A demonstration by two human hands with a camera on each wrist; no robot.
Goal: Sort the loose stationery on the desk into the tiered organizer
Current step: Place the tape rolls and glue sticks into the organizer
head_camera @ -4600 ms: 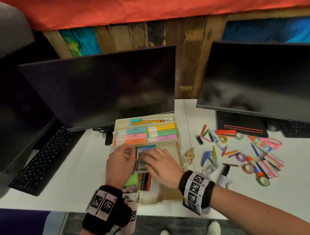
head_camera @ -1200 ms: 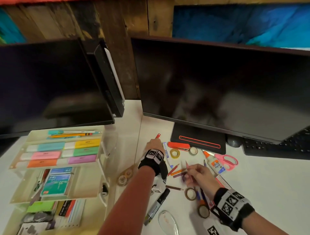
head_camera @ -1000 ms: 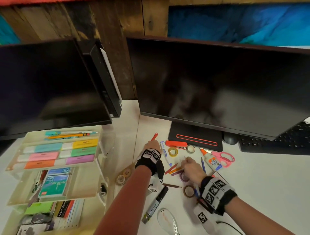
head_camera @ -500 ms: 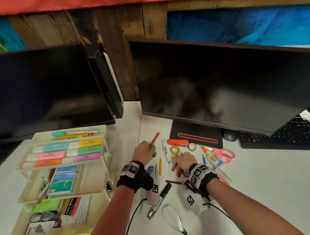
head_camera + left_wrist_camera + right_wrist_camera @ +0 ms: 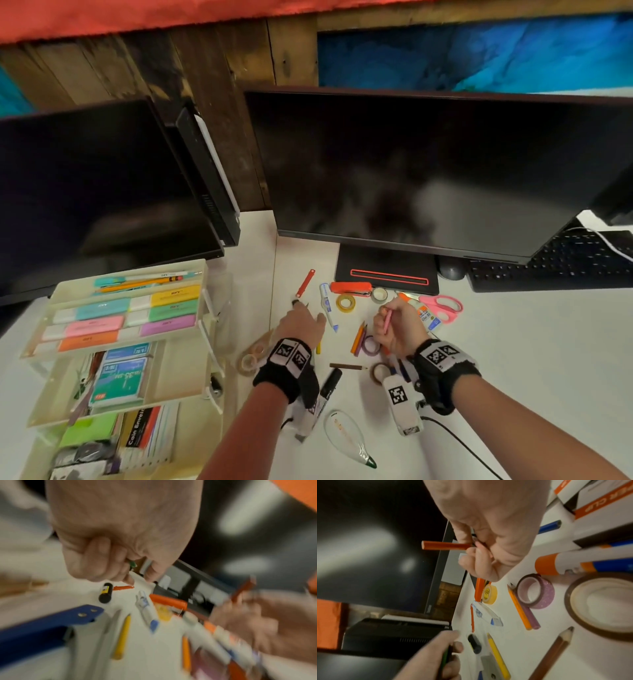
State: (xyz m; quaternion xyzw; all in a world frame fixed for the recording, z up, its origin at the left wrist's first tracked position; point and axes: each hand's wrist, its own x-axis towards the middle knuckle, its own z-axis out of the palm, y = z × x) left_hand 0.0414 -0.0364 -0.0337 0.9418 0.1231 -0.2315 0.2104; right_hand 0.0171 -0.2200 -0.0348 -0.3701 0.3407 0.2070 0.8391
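Note:
The cream tiered organizer (image 5: 178,370) stands at the left, with highlighters, pencils, sticky notes and card packs in its tiers. Loose stationery lies under the right monitor. My left hand (image 5: 303,318) grips a green pencil (image 5: 445,658) just below a red pen (image 5: 305,283) and beside a small black cylinder (image 5: 105,595). A little above the pile, my right hand (image 5: 390,325) pinches a pinkish-red pencil (image 5: 445,545). Orange and purple pencils (image 5: 359,339), a yellow pencil (image 5: 498,657) and a brown pencil (image 5: 347,366) lie on the desk.
Around the hands lie a correction pen (image 5: 327,310), yellow tape (image 5: 346,303), an orange stapler (image 5: 351,288), purple tape (image 5: 537,593), a glue bottle (image 5: 424,317), pink scissors (image 5: 442,306) and a black marker (image 5: 329,383). Two monitors stand behind, with a keyboard (image 5: 548,270) at the right.
Both hands left the organizer's middle tier and went right to the pile. The left hand picked up a green pencil. The right hand picked up a pinkish-red pencil and has raised it.

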